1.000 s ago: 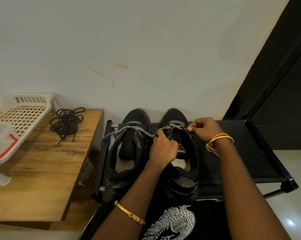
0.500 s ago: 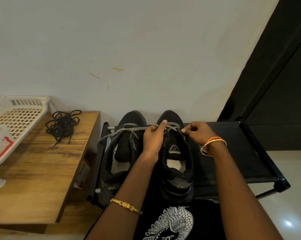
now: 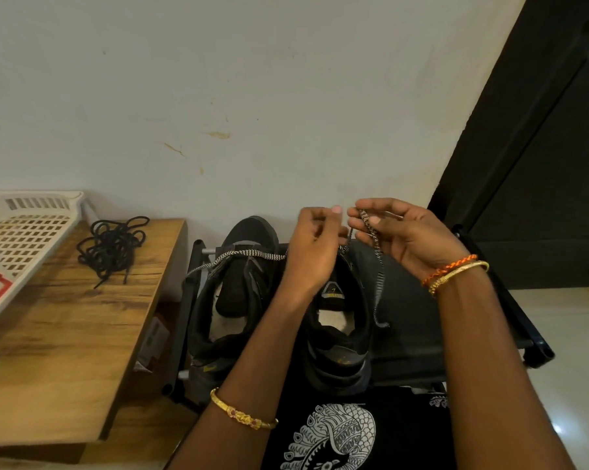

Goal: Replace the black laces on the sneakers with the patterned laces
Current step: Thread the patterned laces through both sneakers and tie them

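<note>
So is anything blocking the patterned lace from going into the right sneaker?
Nothing visible does. The right hand pinches the lace just above the right sneaker; the left hand covers its front eyelets.

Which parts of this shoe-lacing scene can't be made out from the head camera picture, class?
- Front eyelets of the right-hand black sneaker: hidden behind the left hand, head view.
- Left hand's grip on the black-and-white patterned lace: fingertips blurred.
- White perforated plastic basket: cut off by the left edge.
- Tangled black laces on the wooden table: count too small to tell.
</note>
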